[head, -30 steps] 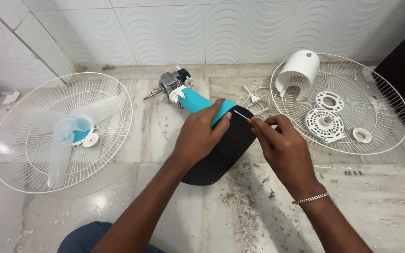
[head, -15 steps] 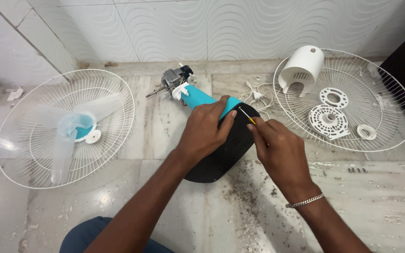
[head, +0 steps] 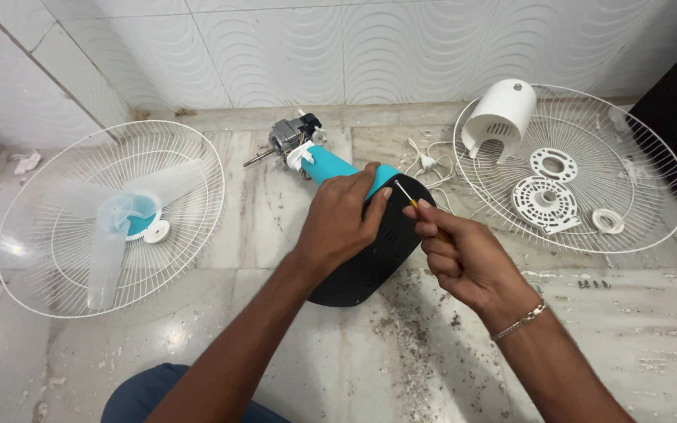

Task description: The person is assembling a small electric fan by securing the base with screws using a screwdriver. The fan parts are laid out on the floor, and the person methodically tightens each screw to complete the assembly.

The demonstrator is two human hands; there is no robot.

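Black fan base [head: 370, 251] pinned under the left hand [head: 338, 223].
Right hand [head: 464, 254], at its 3 o'clock, is clamped on a thin screwdriver [head: 405, 193]; its tip meets the base.

Looking bright and evenly lit, with soft, diffuse light falling from above. Showing glare on the polished floor [head: 168, 339] at lower left and a second hot spot inside the left fan guard [head: 9, 247]. Casting only faint, short shadows beneath the black base [head: 378, 258]. Staying sharp across the centre, softening slightly toward the corners. Bowing a little at the edges, as from a wide lens. Darkening abruptly at the far right edge.
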